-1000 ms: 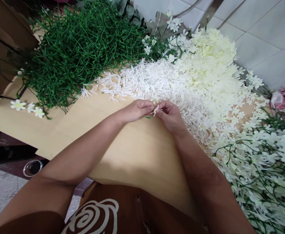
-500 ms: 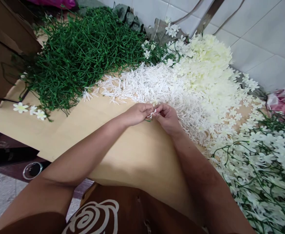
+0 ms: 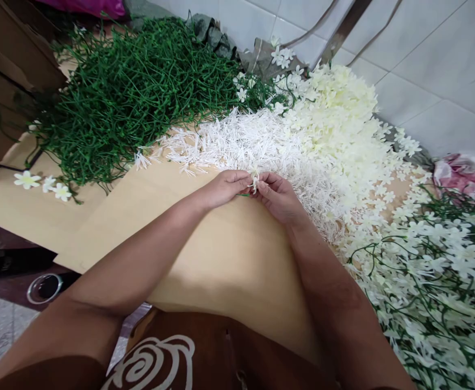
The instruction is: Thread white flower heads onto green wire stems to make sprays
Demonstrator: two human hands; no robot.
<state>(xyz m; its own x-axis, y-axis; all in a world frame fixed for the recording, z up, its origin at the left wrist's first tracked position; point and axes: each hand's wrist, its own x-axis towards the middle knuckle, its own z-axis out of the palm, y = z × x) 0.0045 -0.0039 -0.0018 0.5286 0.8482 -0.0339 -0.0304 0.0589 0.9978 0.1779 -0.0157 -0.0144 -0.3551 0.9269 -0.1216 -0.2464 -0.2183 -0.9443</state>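
My left hand [image 3: 229,188] and my right hand [image 3: 278,196] meet over the brown board, fingers pinched together. Between their fingertips is a small white artificial flower [image 3: 255,177], its petals pointing up and down. A short piece of green stem [image 3: 243,194] shows just below my left fingers. Just beyond the hands lies a heap of thin white plastic sticks [image 3: 253,138]. Exactly where each fingertip grips the flower is hidden.
A large pile of green plastic stems [image 3: 148,92] lies at the back left, beside a cardboard box [image 3: 15,70]. Pale yellow-white petals [image 3: 338,114] are heaped at the back right. Assembled white flowers [image 3: 436,281] fill the right side. Three loose flowers [image 3: 26,179] lie at the left.
The flower between my fingers now stands more upright and shows more of its petals. My hands have stayed in nearly the same place. The view has shifted slightly.
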